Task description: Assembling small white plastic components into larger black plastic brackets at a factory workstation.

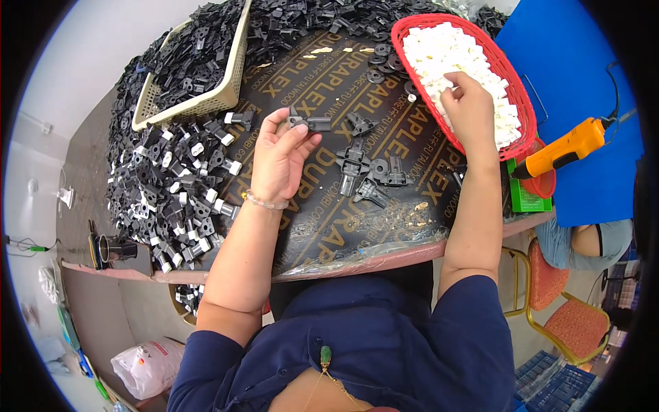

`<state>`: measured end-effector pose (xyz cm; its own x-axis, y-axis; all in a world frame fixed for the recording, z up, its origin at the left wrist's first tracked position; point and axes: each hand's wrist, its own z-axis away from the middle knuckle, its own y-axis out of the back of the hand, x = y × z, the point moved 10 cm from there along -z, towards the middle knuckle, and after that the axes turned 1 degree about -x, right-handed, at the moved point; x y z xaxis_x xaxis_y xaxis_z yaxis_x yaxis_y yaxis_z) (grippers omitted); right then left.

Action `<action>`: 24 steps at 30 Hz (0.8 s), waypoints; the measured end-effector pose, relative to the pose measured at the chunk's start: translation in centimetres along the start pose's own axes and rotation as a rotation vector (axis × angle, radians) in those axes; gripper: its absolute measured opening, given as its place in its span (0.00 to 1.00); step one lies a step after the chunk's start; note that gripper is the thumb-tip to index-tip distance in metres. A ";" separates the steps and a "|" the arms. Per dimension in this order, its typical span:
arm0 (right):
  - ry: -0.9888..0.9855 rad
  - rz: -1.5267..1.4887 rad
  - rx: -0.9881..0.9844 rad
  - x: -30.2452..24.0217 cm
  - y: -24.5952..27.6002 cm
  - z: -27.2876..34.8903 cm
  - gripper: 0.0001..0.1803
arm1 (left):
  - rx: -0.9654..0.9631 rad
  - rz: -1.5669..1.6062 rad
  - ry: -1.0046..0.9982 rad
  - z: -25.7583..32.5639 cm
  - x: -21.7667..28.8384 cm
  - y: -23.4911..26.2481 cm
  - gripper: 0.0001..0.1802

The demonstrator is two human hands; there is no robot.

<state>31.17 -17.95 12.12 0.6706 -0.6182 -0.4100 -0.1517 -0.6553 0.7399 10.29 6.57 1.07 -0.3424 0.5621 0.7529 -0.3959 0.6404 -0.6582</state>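
Note:
My left hand (283, 154) is closed around a black plastic fitting (318, 124), pinched between thumb and fingers above the table. My right hand (471, 113) reaches over a red woven basket (525, 113) heaped with small white plastic pieces (446, 48). Its thumb and fingers are drawn together at the white heap, and whatever lies between the fingertips is hidden. Between my hands, several loose black fittings (353, 161) lie on the dark printed board. One white piece (412, 98) sits outside the basket, by its left rim.
At the left spreads a pile of black fittings with white ends (180, 185). Behind it stands a cream plastic basket (237, 79) of black parts, with more heaped along the back. An orange power screwdriver (570, 147) and a green box (528, 199) are at the right.

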 end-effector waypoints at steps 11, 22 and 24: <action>-0.158 -1.105 -0.658 -11.9 -11.0 6.7 0.11 | -0.103 -0.082 -0.111 0.9 1.6 -2.3 0.22; -0.323 -1.316 -0.647 -12.2 -11.1 7.0 0.11 | -0.107 -0.023 -0.068 1.1 1.0 -2.1 0.21; -0.280 -1.265 -0.658 -12.4 -10.5 6.8 0.10 | -0.135 -0.086 -0.102 1.2 1.3 -2.3 0.21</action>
<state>19.53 -6.33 5.83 -0.0724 0.0977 -0.9926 0.8276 -0.5495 -0.1144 9.75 5.19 3.56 -0.3993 0.4511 0.7981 -0.3117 0.7519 -0.5810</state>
